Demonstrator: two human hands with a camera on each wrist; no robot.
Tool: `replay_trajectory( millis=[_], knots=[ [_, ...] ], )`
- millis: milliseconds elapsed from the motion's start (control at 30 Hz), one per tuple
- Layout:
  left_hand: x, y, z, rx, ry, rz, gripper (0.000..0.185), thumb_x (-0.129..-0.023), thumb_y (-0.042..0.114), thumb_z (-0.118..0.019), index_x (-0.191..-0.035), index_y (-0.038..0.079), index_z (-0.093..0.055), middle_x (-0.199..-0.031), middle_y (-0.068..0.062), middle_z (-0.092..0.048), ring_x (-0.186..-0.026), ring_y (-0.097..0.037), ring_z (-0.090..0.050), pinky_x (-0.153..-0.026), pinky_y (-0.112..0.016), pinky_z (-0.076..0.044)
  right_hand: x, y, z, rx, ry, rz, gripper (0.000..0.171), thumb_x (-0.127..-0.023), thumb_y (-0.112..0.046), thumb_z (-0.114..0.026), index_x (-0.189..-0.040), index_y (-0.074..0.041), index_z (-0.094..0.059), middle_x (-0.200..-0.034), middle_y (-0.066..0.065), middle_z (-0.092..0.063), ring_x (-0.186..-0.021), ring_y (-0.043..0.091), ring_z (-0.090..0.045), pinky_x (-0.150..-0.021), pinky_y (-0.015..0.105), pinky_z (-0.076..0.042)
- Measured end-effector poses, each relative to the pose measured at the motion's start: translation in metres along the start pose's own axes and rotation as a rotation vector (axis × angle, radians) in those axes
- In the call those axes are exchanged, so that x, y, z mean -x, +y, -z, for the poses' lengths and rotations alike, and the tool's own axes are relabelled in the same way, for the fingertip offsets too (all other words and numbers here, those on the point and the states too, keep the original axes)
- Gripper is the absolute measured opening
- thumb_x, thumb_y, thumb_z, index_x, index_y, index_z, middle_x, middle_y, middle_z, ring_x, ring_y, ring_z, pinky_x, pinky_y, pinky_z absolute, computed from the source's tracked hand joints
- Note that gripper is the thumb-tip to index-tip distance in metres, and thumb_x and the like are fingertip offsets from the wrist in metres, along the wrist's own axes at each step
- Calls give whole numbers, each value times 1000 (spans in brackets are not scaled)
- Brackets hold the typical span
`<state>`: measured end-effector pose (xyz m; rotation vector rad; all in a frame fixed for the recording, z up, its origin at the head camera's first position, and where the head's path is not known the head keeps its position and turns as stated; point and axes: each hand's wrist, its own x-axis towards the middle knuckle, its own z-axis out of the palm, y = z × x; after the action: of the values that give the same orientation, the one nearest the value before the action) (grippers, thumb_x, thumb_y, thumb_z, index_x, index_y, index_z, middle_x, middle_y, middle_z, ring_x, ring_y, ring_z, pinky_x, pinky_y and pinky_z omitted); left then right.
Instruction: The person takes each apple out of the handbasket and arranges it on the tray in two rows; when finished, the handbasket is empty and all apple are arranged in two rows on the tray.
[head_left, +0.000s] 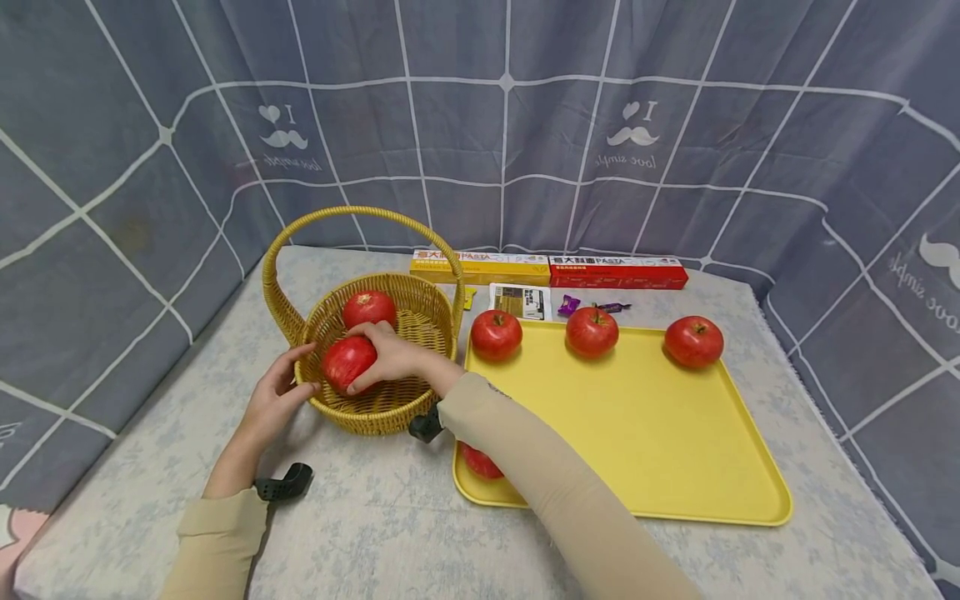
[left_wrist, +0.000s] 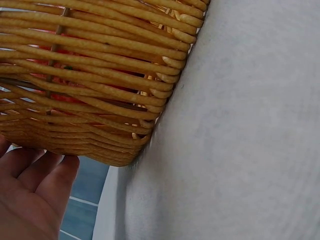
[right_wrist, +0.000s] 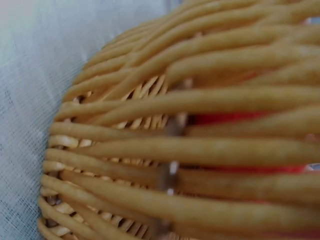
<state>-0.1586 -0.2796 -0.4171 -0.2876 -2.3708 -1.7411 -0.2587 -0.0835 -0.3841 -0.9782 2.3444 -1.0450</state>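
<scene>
Looking down from the head view, the right hand (head_left: 390,354) curls over a glossy red apple (head_left: 347,362) inside the round woven yellow wicker basket (head_left: 405,400), holding it just above the weave, near a second red apple (head_left: 369,308) deeper in. The left hand (head_left: 273,400) rests with relaxed fingers against the basket's outer wall. A flat yellow plastic tray (head_left: 645,433) lies just beside the basket with three red apples along its far edge (a fourth is half hidden under the sleeve). Two long pasta boxes (head_left: 547,269) lie behind, on the pale mottled tablecloth (head_left: 360,517).

From the left wrist, smooth wicker strands (left_wrist: 90,85) fill the frame, red showing through the gaps; fingertips (left_wrist: 50,175) touch the basket's lower edge.

From the right wrist, blurred wicker (right_wrist: 190,150) blocks nearly everything, red glimpsed behind it.
</scene>
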Motion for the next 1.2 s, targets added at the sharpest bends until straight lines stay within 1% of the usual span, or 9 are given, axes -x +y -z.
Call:
replay_trajectory(
  millis=[167, 400, 567, 700, 833, 933, 1033, 1133, 1200],
  knots=[
    [0, 0, 0, 2, -3, 6, 56, -87, -5, -54, -139, -5, -35, -148, -21, -27, -137, -23, -20, -103, -26, -27, 1, -1, 1, 5, -18, 7, 77, -69, -22, -83, -131, -12, -39, -129, 10, -36, -116, 20, -40, -91, 29, -40],
    [0, 1, 0, -6, -3, 12, 56, -87, -5, -54, -139, -5, -34, -147, -20, -28, -137, -24, -20, -105, -30, -26, 3, -2, -1, -129, -91, 41, 79, -67, -12, -83, -128, -12, -31, -125, 4, -41, -110, 13, -47, -89, 22, -40],
    [-1, 1, 0, -3, -4, 13, 56, -87, -5, -54, -139, -6, -33, -148, -21, -26, -137, -25, -18, -108, -38, -23, 3, -2, 4, -81, -89, 22, 79, -67, -15, -82, -130, -15, -36, -127, 5, -39, -111, 15, -44, -86, 24, -42],
    [0, 1, 0, -9, -9, 9, 56, -87, -5, -53, -139, -7, -33, -148, -22, -26, -138, -24, -18, -104, -26, -26, 7, -7, 15, -49, -118, 3, 77, -67, -21, -82, -132, -19, -39, -128, 6, -38, -110, 16, -43, -82, 27, -44],
    [1, 0, 0, -16, -9, 7, 56, -87, -5, -53, -140, -6, -32, -148, -23, -26, -137, -22, -20, -95, -13, -29, 15, -17, 33, -123, -189, 26, 77, -67, -20, -82, -130, -21, -39, -124, 1, -42, -108, 15, -46, -80, 27, -47],
    [0, 0, 0, -20, -7, 4, 57, -87, -5, -53, -140, -5, -33, -148, -23, -26, -136, -23, -21, -92, -8, -29, 25, -29, 48, -172, -251, 70, 75, -67, -16, -82, -128, -22, -38, -121, 0, -42, -107, 16, -47, -80, 27, -49],
    [0, 0, 0, -29, -8, 4, 58, -87, -4, -53, -141, -5, -32, -148, -23, -24, -136, -26, -21, -91, -6, -29, 40, -38, 63, -197, -286, 167, 75, -67, -12, -81, -127, -19, -38, -123, 1, -41, -108, 17, -48, -81, 29, -50],
    [1, 1, 0, -31, -10, 10, 59, -87, -4, -53, -142, -5, -31, -149, -24, -23, -136, -27, -21, -91, -6, -29, 60, -42, 80, -207, -283, 280, 78, -66, -9, -82, -129, -15, -38, -128, 2, -40, -112, 17, -47, -85, 30, -49],
    [1, 1, 0, -24, -11, 12, 58, -87, -4, -53, -141, -5, -31, -149, -24, -23, -135, -27, -23, -90, -6, -30, 74, -38, 91, -211, -270, 330, 82, -65, -9, -84, -132, -13, -37, -131, 4, -41, -114, 17, -46, -88, 32, -48]
  ],
)
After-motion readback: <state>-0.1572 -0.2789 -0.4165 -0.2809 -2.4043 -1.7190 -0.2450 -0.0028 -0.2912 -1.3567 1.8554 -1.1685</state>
